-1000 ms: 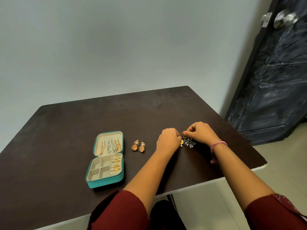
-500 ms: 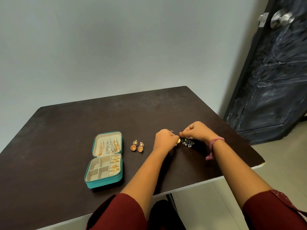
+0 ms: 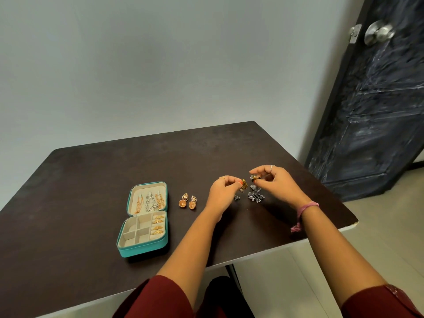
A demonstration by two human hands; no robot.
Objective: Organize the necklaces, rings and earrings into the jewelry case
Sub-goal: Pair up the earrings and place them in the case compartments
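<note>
1. here, one teal jewelry case [image 3: 144, 245] lies open on the table, its lid flat behind the tray.
2. three necklaces [image 3: 149, 201] hang in the lid: two gold-toned ones on the outside and a silver one between them.
3. four gold rings [image 3: 158, 224] sit in the slots on the right of the tray; the other compartments show only pale lining.
4. two orange-gold earrings [image 3: 188, 201] lie side by side on the table, between the case and the left hand.
5. a small pile of dark silver earrings [image 3: 255, 195] lies near the hands; their number cannot be told. one more dark piece [image 3: 236, 198] lies just apart from it, by the left hand.
6. the dark brown table [image 3: 91, 175] stands against a plain pale wall [image 3: 160, 65], with a dark door [image 3: 378, 122] and its round metal knob [image 3: 379, 32] at the right and a tiled floor below.
7. the left hand [image 3: 223, 191] has its fingers curled and pinches a gold earring [image 3: 244, 184] at the fingertips.
8. the right hand [image 3: 276, 183], with a ring on one finger and a pink thread band [image 3: 306, 208] at the wrist, pinches a dark silver earring [image 3: 254, 177] between thumb and fingers.
9. both hands are raised just above the pile, close together; the case lies well apart to their left.
</note>
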